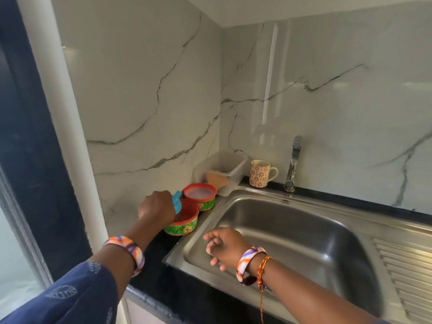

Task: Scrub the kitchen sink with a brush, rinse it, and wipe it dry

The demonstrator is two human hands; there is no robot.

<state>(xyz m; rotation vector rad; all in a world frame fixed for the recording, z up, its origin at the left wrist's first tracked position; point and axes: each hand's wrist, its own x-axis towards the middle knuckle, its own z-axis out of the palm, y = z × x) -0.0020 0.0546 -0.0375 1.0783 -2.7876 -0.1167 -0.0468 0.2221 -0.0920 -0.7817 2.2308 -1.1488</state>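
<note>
A steel sink (pixel 292 232) is set in a dark counter, its basin bare, with a tap (pixel 293 164) at the back rim. My left hand (pixel 156 208) grips a blue brush (pixel 177 203) over the nearer of two red-and-green round tubs (pixel 187 224); the brush's bristles are hidden. The second tub (pixel 200 197) stands just behind it. Over the basin's left front corner, my right hand (pixel 224 247) hovers with fingers loosely spread, holding nothing.
A patterned mug (pixel 260 173) stands left of the tap. In the corner is a clear plastic box (pixel 222 171) with something tan inside. A ribbed drainboard (pixel 406 277) runs to the sink's right. Marble walls close in behind and left; a dark window frame (pixel 35 160) is at far left.
</note>
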